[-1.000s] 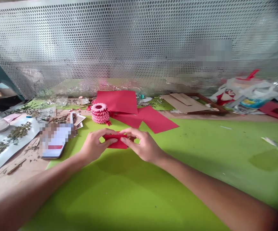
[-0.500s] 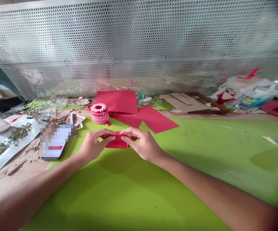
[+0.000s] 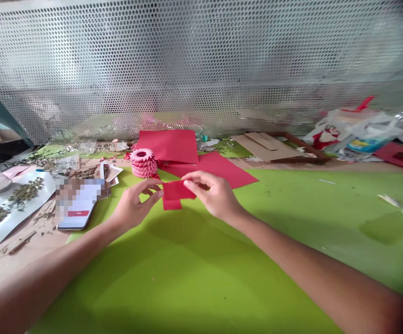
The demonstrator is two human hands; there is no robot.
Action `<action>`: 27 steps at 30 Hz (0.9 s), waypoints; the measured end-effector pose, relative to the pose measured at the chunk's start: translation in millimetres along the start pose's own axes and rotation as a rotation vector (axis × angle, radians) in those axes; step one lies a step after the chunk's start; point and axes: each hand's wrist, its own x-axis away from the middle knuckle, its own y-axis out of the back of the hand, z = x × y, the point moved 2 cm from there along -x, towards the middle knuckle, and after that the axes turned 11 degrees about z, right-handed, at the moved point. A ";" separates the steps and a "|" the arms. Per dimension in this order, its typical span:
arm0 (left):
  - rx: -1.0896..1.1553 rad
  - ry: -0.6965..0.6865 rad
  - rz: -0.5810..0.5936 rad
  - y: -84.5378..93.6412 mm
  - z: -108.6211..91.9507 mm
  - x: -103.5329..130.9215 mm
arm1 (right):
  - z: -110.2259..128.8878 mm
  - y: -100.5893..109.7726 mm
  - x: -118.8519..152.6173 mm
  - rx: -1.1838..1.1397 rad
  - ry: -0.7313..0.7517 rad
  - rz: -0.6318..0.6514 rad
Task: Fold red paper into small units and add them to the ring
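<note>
Right hand (image 3: pixel 218 197) pinched small red paper (image 3: pixel 175 191) between thumb and fingers above green tabletop (image 3: pixel 194 273); left hand (image 3: pixel 135 204), thumb and forefinger parted, hovered at paper's left edge, contact unclear. Smartphone (image 3: pixel 79 208) lay left. Behind hands stood pink layered paper ring (image 3: pixel 143 166), beside overlapping large red sheets (image 3: pixel 170 146). Farther back, perforated metal screen (image 3: pixel 187 60) spanned scene.
</note>
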 end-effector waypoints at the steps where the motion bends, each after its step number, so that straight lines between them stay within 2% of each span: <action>1: -0.064 -0.015 0.035 -0.5 1.2 -0.4 | -6.9 7.3 -4.2 0.012 -0.011 -0.064; 4: -0.306 -0.091 0.228 -6.7 3.8 0.3 | -32.6 24.1 -16.8 0.084 -0.098 -0.181; 6: -0.424 -0.172 0.347 -12.3 4.2 2.4 | -47.7 28.0 -22.5 0.180 -0.178 -0.174; 8: -0.488 -0.229 0.408 -16.0 3.8 4.5 | -55.7 26.5 -24.8 0.340 -0.204 -0.108; 12: -0.523 -0.200 0.405 -16.1 2.4 5.1 | -52.4 17.6 -21.9 0.552 -0.132 0.030; 19: -0.534 -0.184 0.432 -18.5 5.9 1.9 | -31.9 11.8 -17.3 0.816 0.103 -0.038; 21: -0.561 -0.198 0.416 -18.7 5.6 1.2 | -30.1 9.5 -17.1 0.858 0.135 -0.006; 23: -0.578 -0.205 0.403 -17.8 3.7 0.6 | -32.5 6.3 -17.0 0.871 0.124 0.088; 27: -0.581 -0.204 0.410 -15.6 -0.9 0.1 | -48.5 2.8 -17.6 0.861 -0.037 0.252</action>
